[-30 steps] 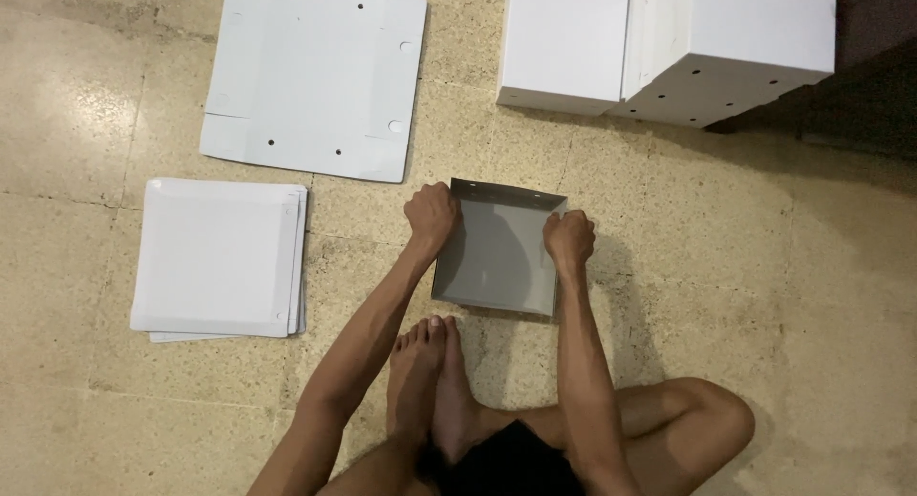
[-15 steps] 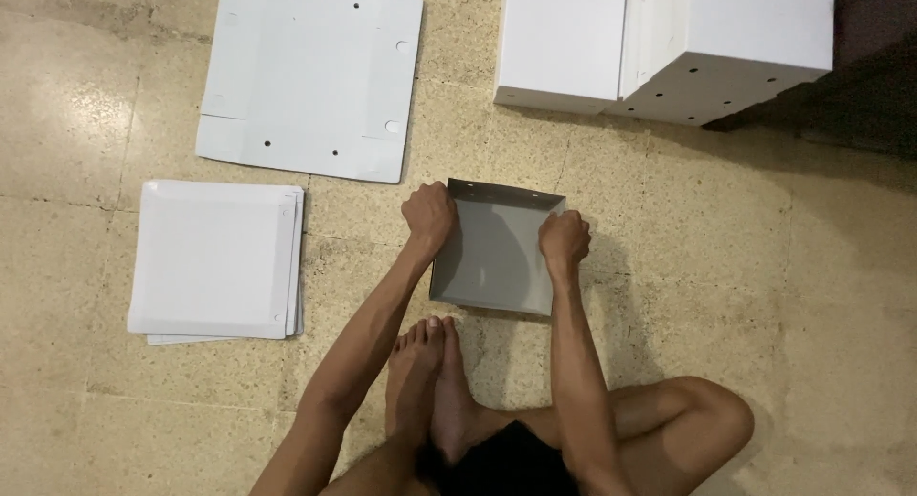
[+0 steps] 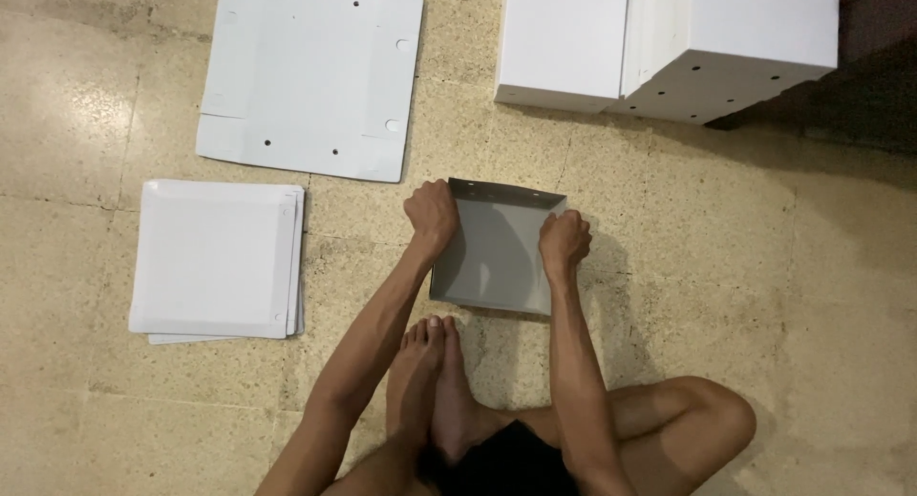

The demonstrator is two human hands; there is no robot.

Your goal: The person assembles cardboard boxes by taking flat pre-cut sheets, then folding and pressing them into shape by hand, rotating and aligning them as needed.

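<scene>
The person sits on the tiled floor (image 3: 783,295) with one grey sheet (image 3: 497,257) lying at the centre, the left hand (image 3: 432,214) curled shut over its nine o'clock edge and the right hand (image 3: 564,243) curled shut over its three o'clock edge, fingers pressed together on each. At eleven o'clock lies one flat white panel (image 3: 310,75), at nine o'clock one stack of white panels (image 3: 215,257), and at one o'clock stand two white boxes (image 3: 564,42) side by side, touching.

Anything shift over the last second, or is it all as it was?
Hardly anything. Both hands, left and right, keep their grip on the side edges of the grey sheet. The flat white panel, the stack and the boxes stayed put.
</scene>
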